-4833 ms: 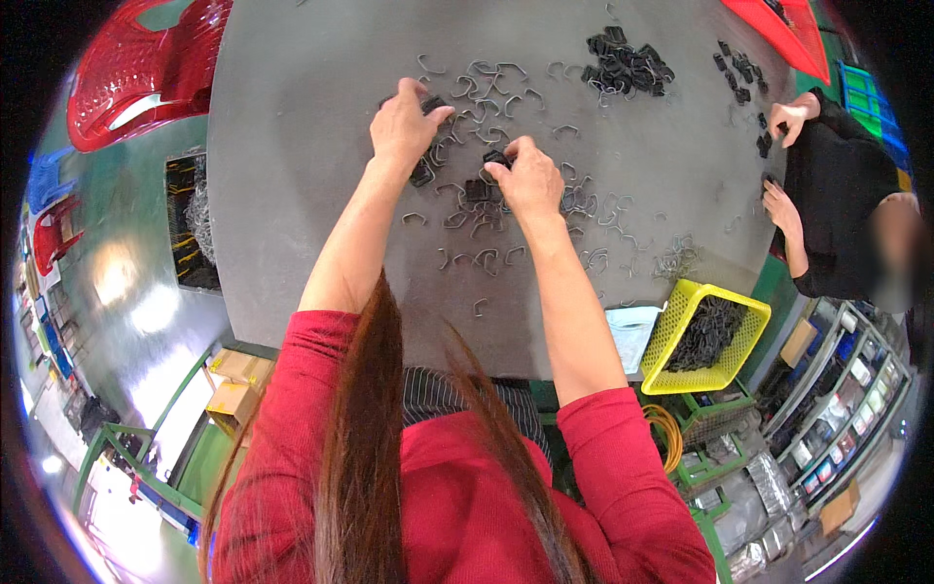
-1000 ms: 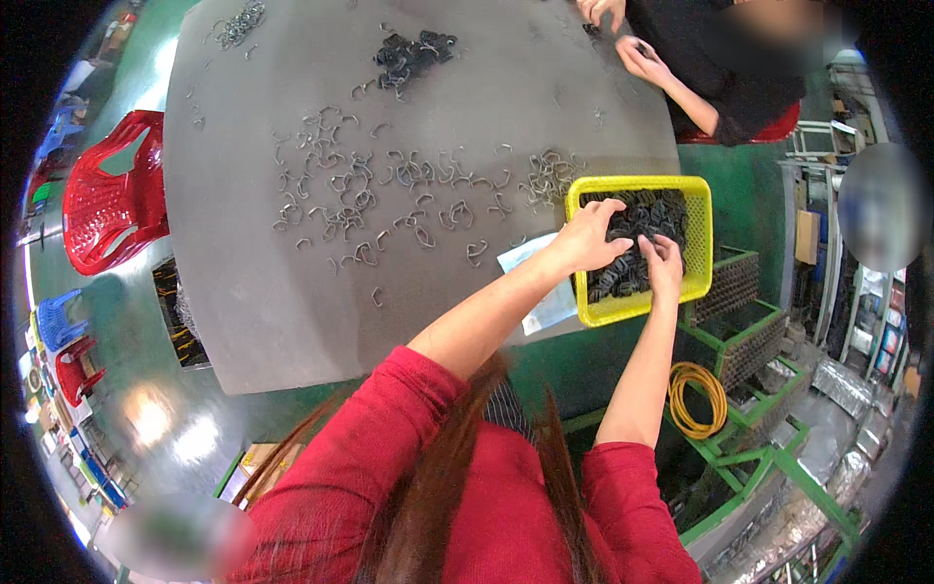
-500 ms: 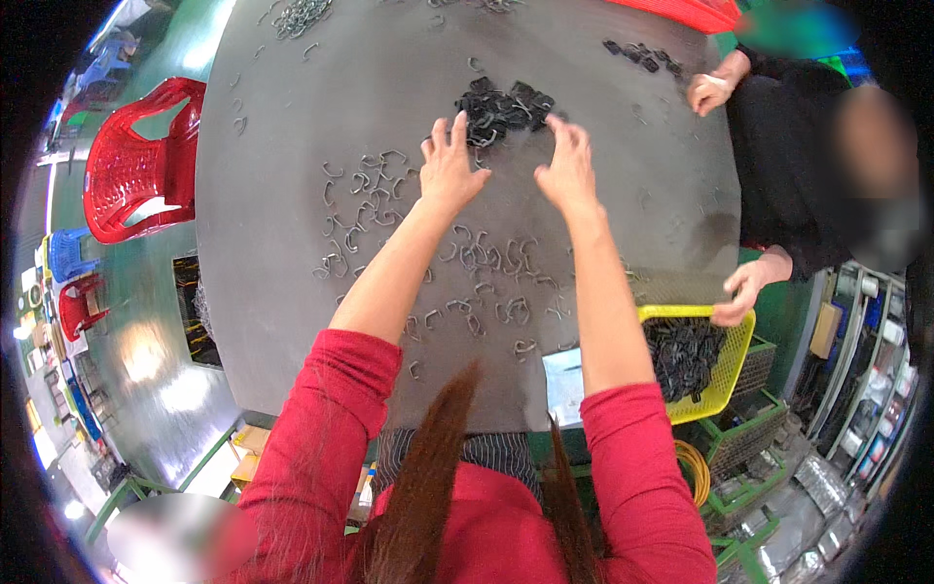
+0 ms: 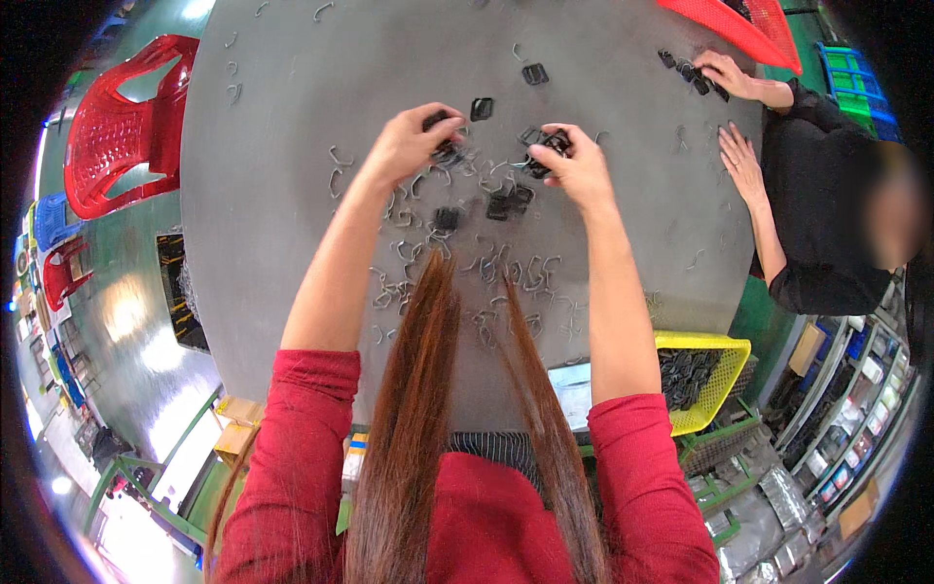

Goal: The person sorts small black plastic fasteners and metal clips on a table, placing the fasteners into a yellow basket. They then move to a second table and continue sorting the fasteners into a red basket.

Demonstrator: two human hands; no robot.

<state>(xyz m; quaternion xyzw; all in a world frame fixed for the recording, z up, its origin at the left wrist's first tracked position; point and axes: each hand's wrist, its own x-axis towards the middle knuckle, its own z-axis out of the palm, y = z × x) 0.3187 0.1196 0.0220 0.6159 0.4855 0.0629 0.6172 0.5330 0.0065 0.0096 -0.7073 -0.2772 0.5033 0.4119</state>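
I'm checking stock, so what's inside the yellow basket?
The yellow perforated basket holds a pile of small black pieces. The right arm covers part of its left side; the pile hides whatever lies beneath.

Black pieces [image 4: 448, 153] part-hidden in left hand [image 4: 411, 142], wire hooks [image 4: 533, 275] too tangled to count, yellow basket [image 4: 723, 387] partly behind right arm [image 4: 621, 302], red basket [image 4: 744, 31] cut by top edge, co-worker's head [image 4: 895, 222] blurred

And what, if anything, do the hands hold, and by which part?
The left hand and right hand hold black pieces between thumb and fingers; which part of each is gripped cannot be told.
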